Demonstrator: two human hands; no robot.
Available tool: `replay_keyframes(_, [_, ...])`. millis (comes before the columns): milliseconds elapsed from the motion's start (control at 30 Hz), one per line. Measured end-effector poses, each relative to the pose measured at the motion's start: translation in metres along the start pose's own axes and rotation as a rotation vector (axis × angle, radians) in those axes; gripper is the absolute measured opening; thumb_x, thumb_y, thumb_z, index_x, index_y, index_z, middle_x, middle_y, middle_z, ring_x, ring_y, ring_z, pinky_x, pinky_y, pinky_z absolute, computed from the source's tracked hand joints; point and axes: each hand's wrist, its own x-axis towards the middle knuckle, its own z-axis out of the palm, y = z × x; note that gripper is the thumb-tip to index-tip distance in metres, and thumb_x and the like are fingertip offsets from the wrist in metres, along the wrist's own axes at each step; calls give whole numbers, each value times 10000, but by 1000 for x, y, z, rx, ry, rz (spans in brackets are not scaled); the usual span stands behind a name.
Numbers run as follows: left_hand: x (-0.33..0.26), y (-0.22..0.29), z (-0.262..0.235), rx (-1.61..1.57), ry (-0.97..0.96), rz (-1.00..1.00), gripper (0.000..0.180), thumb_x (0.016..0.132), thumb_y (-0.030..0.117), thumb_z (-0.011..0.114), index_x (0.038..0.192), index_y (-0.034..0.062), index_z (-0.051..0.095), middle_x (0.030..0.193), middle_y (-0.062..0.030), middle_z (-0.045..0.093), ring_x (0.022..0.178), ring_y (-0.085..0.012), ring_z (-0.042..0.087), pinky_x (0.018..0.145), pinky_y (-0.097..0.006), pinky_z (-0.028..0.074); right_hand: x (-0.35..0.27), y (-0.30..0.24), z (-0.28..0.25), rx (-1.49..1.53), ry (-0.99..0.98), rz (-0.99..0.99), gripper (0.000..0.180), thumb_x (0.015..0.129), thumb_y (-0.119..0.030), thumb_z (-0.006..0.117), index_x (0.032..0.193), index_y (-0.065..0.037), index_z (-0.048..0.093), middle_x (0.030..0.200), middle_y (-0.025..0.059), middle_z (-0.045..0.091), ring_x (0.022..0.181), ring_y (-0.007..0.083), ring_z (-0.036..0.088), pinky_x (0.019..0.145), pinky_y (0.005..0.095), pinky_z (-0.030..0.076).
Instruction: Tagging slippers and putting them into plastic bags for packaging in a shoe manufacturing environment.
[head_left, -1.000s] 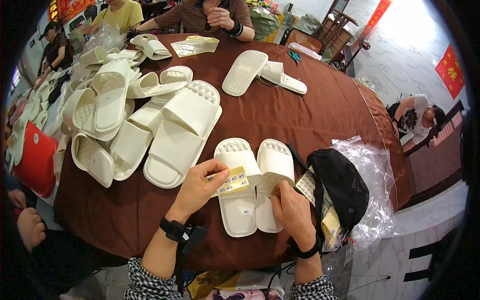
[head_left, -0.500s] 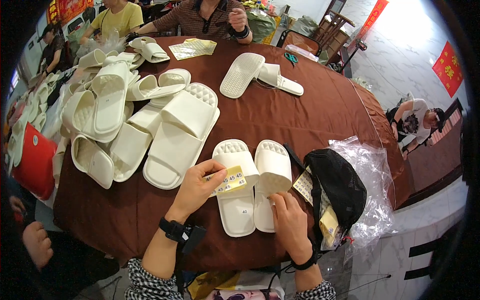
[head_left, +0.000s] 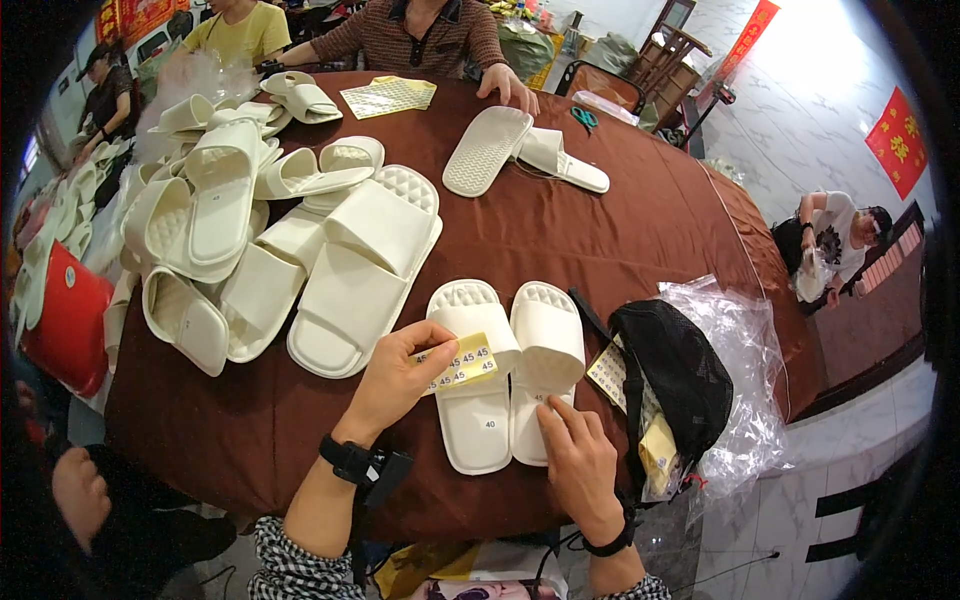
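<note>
Pinched between the thumb and fingers of my left hand point(head_left: 400, 380) is a yellow-backed sheet of number stickers point(head_left: 465, 362), held over the left slipper of a cream pair. That left slipper point(head_left: 470, 445) lies flat, with a small number sticker point(head_left: 490, 425) on its footbed. Beside it lies the matching right slipper point(head_left: 548, 330). My right hand point(head_left: 582, 455) rests on this one's heel, fingers stretched out and nothing gripped. At its fingertips a small number sticker point(head_left: 539, 397) sits on the footbed.
A heap of cream slippers point(head_left: 220, 200) covers the table's left side. A black mesh bag point(head_left: 680, 360), another sticker sheet point(head_left: 606, 375) and clear plastic bags point(head_left: 755, 350) lie right. Two slippers point(head_left: 487, 150), teal scissors point(head_left: 584, 118) and a co-worker's hand point(head_left: 507, 88) are across the table.
My right fingers have drawn back slightly on the right slipper, and its sticker now shows. My left hand stays nearly still. The co-worker's hand across has come down to the far slippers.
</note>
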Motion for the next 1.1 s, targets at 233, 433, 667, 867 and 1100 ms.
replay_keyframes(233, [-1,-1,0,-6,7,-18,188,977,157,654,972,-29,684,884,-19,683,846,-57,590,767,-239,502,7,-7,-2,-2,-11,45,490,788,37,610,1276,-4,613,1164,99,618,899,269,587,773,358,535])
replay_keyframes(433, [-2,0,0,21,22,-11,197,977,168,658,973,-27,684,881,-14,685,825,-51,582,756,-239,504,2,-3,2,-20,-12,17,484,793,-8,648,1277,-5,613,1154,113,602,904,276,581,776,358,527])
replay_keyframes(667, [1,-7,-1,2,26,-11,207,982,183,655,979,-22,685,880,-10,688,818,-51,585,743,-244,507,14,-9,0,33,-68,80,520,838,-219,742,1291,-7,600,1161,108,581,957,297,569,794,389,517])
replay_keyframes(867, [0,0,-1,59,19,-5,211,982,177,647,992,-32,678,892,-19,693,831,-58,590,767,-253,510,6,-7,-2,25,-69,54,543,830,-217,745,1304,-1,592,1194,129,559,978,320,555,843,409,489])
replay_keyframes(1100, [-1,-1,-1,87,-2,0,229,984,192,641,1008,-33,677,917,-27,693,853,-68,600,786,-262,511,7,-9,1,29,-40,71,598,779,-225,780,1290,18,588,1214,133,550,984,327,543,849,426,472])
